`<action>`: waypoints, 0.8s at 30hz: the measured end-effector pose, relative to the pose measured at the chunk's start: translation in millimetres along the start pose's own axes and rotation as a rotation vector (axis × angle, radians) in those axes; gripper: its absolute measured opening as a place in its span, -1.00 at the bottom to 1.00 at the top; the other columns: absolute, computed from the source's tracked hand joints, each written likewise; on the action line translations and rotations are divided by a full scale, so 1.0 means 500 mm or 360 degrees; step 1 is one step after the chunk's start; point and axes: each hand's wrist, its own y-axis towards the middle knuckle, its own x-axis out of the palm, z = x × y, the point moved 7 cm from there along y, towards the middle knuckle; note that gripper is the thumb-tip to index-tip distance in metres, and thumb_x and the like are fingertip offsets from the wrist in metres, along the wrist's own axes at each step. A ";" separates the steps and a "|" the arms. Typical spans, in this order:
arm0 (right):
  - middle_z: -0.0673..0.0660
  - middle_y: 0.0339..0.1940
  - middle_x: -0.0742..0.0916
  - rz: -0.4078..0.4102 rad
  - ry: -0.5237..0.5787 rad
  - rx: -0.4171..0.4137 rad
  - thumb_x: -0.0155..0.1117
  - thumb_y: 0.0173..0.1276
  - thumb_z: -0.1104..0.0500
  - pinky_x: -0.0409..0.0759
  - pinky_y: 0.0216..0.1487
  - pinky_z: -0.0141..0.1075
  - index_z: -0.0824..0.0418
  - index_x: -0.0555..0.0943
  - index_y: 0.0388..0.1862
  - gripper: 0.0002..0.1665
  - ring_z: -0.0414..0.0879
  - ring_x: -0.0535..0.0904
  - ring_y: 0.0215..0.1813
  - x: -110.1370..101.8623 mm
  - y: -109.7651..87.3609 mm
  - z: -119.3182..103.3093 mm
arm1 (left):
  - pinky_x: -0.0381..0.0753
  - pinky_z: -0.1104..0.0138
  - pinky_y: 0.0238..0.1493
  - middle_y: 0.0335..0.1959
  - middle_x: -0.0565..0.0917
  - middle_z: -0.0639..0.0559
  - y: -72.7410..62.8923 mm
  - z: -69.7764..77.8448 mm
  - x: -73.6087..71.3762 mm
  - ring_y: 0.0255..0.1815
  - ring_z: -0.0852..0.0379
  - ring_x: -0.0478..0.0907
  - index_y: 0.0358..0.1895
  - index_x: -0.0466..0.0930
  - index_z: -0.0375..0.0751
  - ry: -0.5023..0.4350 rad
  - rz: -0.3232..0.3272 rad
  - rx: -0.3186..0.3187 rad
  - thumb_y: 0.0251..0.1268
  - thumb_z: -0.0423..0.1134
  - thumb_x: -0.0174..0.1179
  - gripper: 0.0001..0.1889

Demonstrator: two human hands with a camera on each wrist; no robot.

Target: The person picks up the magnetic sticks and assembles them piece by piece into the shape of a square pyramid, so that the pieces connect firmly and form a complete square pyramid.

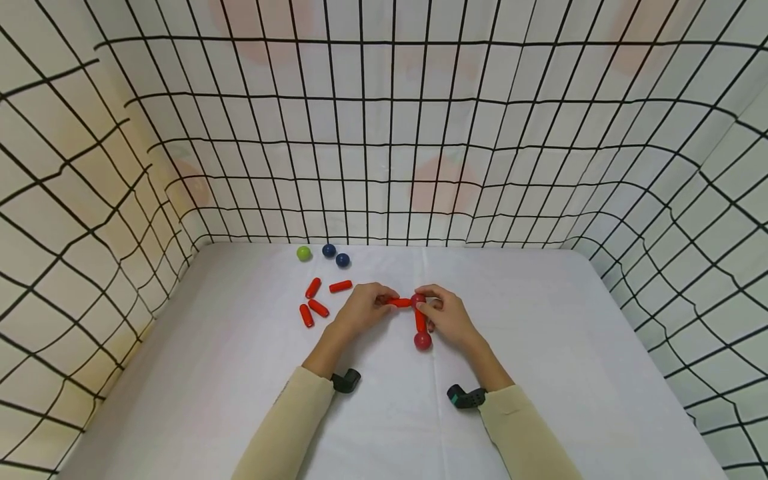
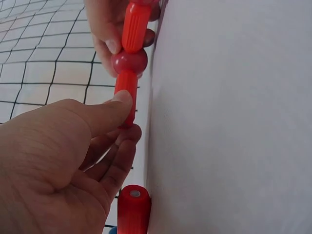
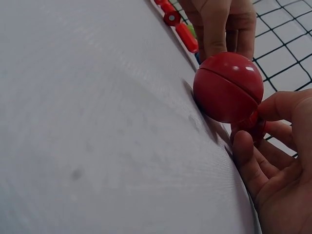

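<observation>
My left hand (image 1: pixel 363 307) pinches the outer end of a red rod (image 2: pixel 126 84) between thumb and fingers. The rod's other end meets a dark red ball (image 2: pixel 129 62), which my right hand (image 1: pixel 451 319) holds between thumb and fingertips. From that same ball a second red rod (image 1: pixel 420 320) runs toward the front, with another dark red ball (image 1: pixel 423 341) at its near end. This near ball looks large and glossy in the right wrist view, with a seam across it. Right-hand fingers partly cover the middle ball in the head view.
Several loose red rods (image 1: pixel 319 308) lie on the white table (image 1: pixel 384 427) left of my left hand. Farther back are a lime-green ball (image 1: pixel 304 253) and two dark blue balls (image 1: pixel 343 260). A black wire grid (image 1: pixel 393 133) stands along the back and both sides.
</observation>
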 end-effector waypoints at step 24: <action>0.05 0.05 0.73 -0.0124 -0.0475 -0.0200 0.38 0.42 0.09 0.46 0.01 -0.19 0.03 0.73 0.14 -0.67 -0.01 0.48 0.02 0.016 0.036 -0.007 | 0.72 0.26 0.08 -0.12 0.80 0.04 0.000 -0.007 0.011 -0.13 0.18 0.69 0.05 0.78 -0.11 -0.0028 0.0021 0.0011 0.35 -0.33 0.38 -0.76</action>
